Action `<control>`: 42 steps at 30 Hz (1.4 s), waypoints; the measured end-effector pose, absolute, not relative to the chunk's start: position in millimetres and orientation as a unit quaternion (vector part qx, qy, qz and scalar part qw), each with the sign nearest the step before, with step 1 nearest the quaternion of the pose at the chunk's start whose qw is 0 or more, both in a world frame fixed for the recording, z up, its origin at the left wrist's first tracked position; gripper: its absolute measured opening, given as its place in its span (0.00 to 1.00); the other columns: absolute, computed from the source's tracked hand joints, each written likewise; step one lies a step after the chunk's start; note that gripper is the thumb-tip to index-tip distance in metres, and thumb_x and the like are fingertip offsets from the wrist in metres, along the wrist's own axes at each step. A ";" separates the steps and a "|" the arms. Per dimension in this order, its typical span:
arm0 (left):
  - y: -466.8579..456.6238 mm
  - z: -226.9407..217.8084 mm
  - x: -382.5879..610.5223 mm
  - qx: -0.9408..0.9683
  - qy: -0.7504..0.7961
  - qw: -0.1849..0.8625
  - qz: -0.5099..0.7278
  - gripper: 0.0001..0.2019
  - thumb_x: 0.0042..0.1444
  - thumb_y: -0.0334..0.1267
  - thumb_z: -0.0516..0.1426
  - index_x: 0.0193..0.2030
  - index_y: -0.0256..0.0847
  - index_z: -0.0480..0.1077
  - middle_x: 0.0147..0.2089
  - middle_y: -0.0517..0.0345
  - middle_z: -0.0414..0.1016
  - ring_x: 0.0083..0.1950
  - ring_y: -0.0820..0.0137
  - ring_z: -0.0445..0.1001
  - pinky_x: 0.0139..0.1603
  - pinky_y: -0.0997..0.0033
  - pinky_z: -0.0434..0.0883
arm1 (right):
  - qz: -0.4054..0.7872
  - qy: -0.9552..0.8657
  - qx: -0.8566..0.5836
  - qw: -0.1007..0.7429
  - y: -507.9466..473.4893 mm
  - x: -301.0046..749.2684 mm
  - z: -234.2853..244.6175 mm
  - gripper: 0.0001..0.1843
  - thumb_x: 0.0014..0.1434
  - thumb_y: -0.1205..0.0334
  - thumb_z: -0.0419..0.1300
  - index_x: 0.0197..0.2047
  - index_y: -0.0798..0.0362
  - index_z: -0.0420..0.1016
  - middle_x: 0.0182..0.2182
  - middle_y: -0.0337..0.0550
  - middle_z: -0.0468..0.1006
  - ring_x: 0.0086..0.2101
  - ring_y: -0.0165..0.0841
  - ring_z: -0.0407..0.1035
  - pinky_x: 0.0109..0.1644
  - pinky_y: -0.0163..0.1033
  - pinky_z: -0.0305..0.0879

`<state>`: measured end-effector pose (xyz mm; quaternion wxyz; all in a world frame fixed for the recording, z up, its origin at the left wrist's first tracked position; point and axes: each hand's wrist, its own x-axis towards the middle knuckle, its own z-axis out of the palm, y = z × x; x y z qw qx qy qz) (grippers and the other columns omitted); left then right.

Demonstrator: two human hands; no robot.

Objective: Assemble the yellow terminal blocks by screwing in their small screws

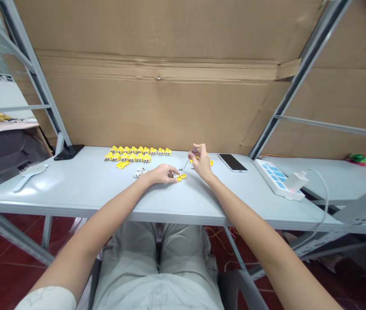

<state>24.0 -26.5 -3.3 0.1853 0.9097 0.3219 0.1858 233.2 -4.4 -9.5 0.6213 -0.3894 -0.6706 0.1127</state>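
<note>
My left hand (163, 174) rests on the grey table with its fingers closed around a small yellow and white plastic piece (181, 177). In my right hand (201, 162) a thin screwdriver (186, 164) is pinched, its tip slanting down to the left. By that tip lie small dark bits (180, 169), too small to name. Partly behind my right hand are more yellow pieces (211, 163). Several small white parts (139, 172) lie left of my left hand. Farther back stand rows of yellow figure-like pieces (133, 150), with a flat yellow piece (122, 165) in front of them.
A phone (233, 162) lies right of my right hand. Beyond it is a white power strip (278, 178) with a plugged-in charger (295, 181) and cable. A hairbrush (31, 172) lies at the far left. Cardboard (157, 107) walls off the back between metal posts.
</note>
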 end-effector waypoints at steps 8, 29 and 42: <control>-24.4 -5.8 23.9 0.910 0.317 0.188 0.192 0.19 0.53 0.43 0.61 0.50 0.37 0.77 0.46 0.50 0.80 0.42 0.64 0.76 0.45 0.68 0.70 | 0.121 -0.671 -0.392 0.617 -2.4 233.7 -12.3 0.15 0.57 0.55 0.59 0.46 0.47 0.62 0.32 0.41 0.75 0.32 0.36 0.73 0.40 0.47 0.73; -13.8 -14.3 20.8 0.884 0.350 0.227 0.209 0.24 0.49 0.48 0.63 0.50 0.35 0.75 0.46 0.48 0.79 0.43 0.64 0.74 0.46 0.68 0.69 | 0.207 -0.630 -0.347 0.663 -22.0 223.2 8.1 0.23 0.54 0.49 0.62 0.47 0.47 0.58 0.31 0.35 0.72 0.29 0.32 0.75 0.36 0.43 0.75; -14.4 -13.5 21.6 0.882 0.363 0.222 0.204 0.25 0.49 0.48 0.64 0.51 0.34 0.75 0.47 0.49 0.79 0.44 0.63 0.75 0.47 0.68 0.70 | 0.219 -0.656 -0.325 0.645 -25.7 217.8 7.2 0.22 0.54 0.47 0.63 0.46 0.47 0.58 0.29 0.33 0.70 0.27 0.30 0.73 0.36 0.44 0.77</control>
